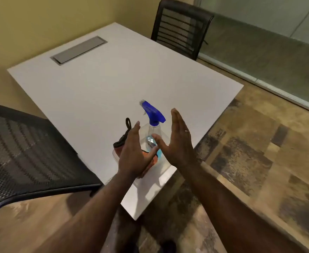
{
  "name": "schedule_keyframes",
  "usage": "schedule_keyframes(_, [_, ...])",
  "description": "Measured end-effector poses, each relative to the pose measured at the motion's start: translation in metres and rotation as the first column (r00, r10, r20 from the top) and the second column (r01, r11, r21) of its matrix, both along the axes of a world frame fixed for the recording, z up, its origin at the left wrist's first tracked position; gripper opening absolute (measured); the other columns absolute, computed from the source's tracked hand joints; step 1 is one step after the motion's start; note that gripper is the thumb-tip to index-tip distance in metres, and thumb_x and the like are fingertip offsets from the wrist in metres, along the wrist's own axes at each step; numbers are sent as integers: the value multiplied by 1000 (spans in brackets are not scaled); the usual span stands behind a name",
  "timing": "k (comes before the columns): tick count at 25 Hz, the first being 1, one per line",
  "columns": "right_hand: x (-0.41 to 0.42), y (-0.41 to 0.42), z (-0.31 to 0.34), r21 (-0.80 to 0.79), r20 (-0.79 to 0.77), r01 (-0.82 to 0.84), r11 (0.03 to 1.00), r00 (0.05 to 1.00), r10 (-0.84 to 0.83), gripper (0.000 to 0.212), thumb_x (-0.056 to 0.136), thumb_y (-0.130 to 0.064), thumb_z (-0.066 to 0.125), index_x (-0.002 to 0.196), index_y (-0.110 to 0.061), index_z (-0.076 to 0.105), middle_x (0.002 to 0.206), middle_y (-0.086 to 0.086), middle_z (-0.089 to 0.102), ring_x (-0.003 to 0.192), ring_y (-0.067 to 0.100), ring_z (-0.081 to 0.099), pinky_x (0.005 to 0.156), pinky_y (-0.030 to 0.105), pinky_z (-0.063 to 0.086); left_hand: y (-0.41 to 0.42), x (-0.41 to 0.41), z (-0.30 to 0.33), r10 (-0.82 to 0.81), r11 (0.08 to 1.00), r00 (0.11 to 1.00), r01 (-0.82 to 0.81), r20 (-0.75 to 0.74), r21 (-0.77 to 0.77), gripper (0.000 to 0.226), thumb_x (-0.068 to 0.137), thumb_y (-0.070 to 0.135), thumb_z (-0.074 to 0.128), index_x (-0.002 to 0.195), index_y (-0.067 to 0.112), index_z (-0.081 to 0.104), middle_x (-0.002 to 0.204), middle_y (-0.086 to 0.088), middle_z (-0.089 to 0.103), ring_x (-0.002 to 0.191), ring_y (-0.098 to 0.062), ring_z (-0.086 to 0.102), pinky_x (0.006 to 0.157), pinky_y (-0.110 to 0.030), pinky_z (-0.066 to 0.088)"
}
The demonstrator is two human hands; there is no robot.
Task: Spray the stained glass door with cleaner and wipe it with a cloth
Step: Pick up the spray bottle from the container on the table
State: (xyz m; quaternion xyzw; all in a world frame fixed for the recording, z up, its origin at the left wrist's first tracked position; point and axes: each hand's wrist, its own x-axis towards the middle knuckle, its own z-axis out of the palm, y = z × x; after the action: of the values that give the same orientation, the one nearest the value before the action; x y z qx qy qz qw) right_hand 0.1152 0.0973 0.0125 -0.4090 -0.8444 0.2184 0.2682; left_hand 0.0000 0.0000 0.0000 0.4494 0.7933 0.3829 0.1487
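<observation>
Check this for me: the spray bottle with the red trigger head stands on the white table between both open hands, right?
Not quite: the head view shows the spray bottle has a blue trigger head, not red. The rest holds: it stands on the white table between the open left hand and right hand.

One spray bottle [153, 128] and one cloth [124, 141] sit near the worktop's [95, 88] near corner. Two chairs: one [181, 28] at the far edge, one [22, 152] at the left edge. Two hands: left [133, 152], right [177, 141].
</observation>
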Motion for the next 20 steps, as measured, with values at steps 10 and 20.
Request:
schedule_keyframes(10, [-42,17,-25,-479,-228,-25,878,969,-97,34,83,-29,72,112,-26,56,80,-26,55,74,-2,59,62,3,36,48,-2,-26,-30,983,979,65,199,-171,38,97,28,55,133,15,49,126,-4,63,119,-20,58,105,-38,47])
schedule_keyframes(20, [-29,-2,40,-348,-249,57,936,957,-151,29,82,-36,71,96,-31,47,74,-22,55,61,-6,54,57,1,31,40,4,29,-91,987,993,100,77,-123,41,86,11,69,122,13,51,110,-5,69,101,-22,65,87,-31,53])
